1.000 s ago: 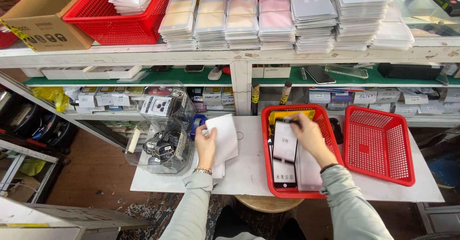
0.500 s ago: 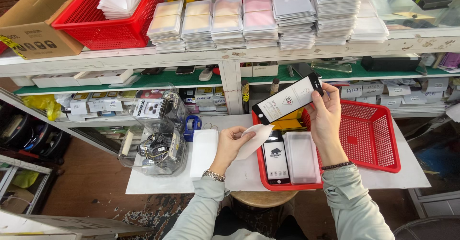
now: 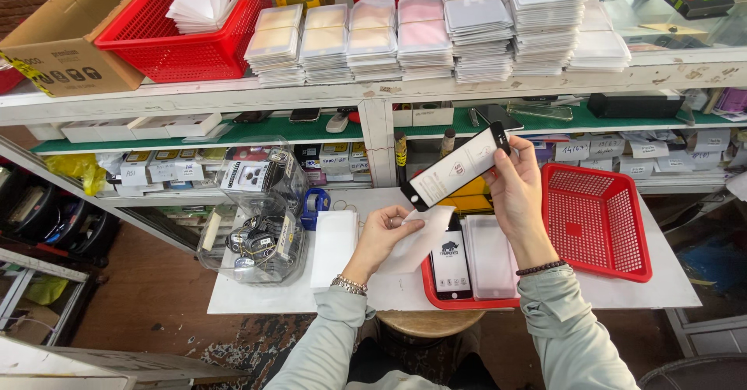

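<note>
My left hand has its grip pinched on a white paper sleeve, thumb on top, just above the white surface. My right hand, at about two o'clock from the left, has its grip clasped on the upper end of a flat screen protector with a black border, held tilted in the air, its lower end pointing down toward eight o'clock, just over the sleeve.

Under both hands lies a red tray with flat packets in it. At three o'clock of my right hand stands a red mesh basket. At nine o'clock of my left hand lies a white stack of sleeves, then a clear plastic tub of small parts.

Farther off, at twelve o'clock, the shelf carries piles of flat packets, a red basket of white papers and a cardboard box.
</note>
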`<action>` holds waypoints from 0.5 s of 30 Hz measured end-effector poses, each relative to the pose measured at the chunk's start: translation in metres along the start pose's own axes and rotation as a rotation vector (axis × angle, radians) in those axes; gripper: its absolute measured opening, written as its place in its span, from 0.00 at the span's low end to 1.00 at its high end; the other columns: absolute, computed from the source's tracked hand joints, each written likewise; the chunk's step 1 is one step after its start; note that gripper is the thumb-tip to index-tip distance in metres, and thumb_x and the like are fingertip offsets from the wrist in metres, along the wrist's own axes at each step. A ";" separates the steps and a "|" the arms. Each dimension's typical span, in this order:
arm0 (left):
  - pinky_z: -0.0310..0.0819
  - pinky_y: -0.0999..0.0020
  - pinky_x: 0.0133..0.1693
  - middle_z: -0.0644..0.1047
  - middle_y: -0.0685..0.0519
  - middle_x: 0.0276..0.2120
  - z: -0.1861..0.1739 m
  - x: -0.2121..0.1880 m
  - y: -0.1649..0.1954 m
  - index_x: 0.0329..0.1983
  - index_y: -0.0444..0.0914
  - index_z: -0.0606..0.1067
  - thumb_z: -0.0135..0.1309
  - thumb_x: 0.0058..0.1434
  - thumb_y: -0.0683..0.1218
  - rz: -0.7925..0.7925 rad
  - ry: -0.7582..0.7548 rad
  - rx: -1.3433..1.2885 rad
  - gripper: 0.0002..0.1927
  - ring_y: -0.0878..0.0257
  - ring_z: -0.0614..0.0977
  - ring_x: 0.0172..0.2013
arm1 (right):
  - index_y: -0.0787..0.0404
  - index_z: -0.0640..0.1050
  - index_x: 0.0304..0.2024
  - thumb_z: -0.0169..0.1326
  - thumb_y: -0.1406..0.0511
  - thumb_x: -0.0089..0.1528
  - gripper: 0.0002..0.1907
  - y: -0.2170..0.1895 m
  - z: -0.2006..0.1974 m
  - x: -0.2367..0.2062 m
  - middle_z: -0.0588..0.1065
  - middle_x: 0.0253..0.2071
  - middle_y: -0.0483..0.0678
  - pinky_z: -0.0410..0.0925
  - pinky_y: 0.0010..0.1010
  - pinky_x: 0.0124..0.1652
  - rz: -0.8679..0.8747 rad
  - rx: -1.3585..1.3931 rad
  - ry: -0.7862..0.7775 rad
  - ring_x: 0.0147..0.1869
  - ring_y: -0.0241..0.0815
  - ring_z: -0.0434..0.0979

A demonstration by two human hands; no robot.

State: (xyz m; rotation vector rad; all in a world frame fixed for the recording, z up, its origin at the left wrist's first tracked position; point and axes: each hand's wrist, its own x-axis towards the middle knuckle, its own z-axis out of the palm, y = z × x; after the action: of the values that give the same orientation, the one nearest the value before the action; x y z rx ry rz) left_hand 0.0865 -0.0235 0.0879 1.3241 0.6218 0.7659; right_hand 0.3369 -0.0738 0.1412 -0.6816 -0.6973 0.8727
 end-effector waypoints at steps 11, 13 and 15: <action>0.74 0.76 0.31 0.84 0.52 0.31 -0.001 0.009 -0.010 0.42 0.29 0.83 0.62 0.63 0.46 -0.038 0.067 0.024 0.14 0.72 0.81 0.29 | 0.61 0.71 0.57 0.51 0.71 0.67 0.15 0.000 -0.006 -0.003 0.77 0.46 0.46 0.68 0.23 0.48 0.022 -0.727 -0.134 0.48 0.32 0.74; 0.73 0.76 0.31 0.84 0.52 0.30 0.006 0.014 -0.012 0.42 0.29 0.84 0.62 0.63 0.47 -0.031 0.096 0.044 0.14 0.72 0.80 0.29 | 0.62 0.73 0.55 0.52 0.70 0.67 0.13 0.007 -0.004 -0.011 0.77 0.46 0.46 0.69 0.23 0.48 0.060 -0.811 -0.206 0.48 0.32 0.75; 0.73 0.77 0.31 0.84 0.52 0.30 0.013 0.020 -0.013 0.41 0.28 0.84 0.63 0.63 0.47 -0.027 0.165 0.072 0.15 0.71 0.80 0.28 | 0.63 0.74 0.51 0.53 0.68 0.67 0.10 0.017 -0.002 -0.022 0.78 0.49 0.46 0.70 0.24 0.50 0.085 -0.897 -0.287 0.50 0.32 0.75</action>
State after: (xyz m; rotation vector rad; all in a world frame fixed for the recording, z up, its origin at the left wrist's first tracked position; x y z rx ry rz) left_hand 0.1109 -0.0167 0.0771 1.3242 0.8033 0.8424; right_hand 0.3210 -0.0853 0.1210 -1.4024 -1.3516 0.7176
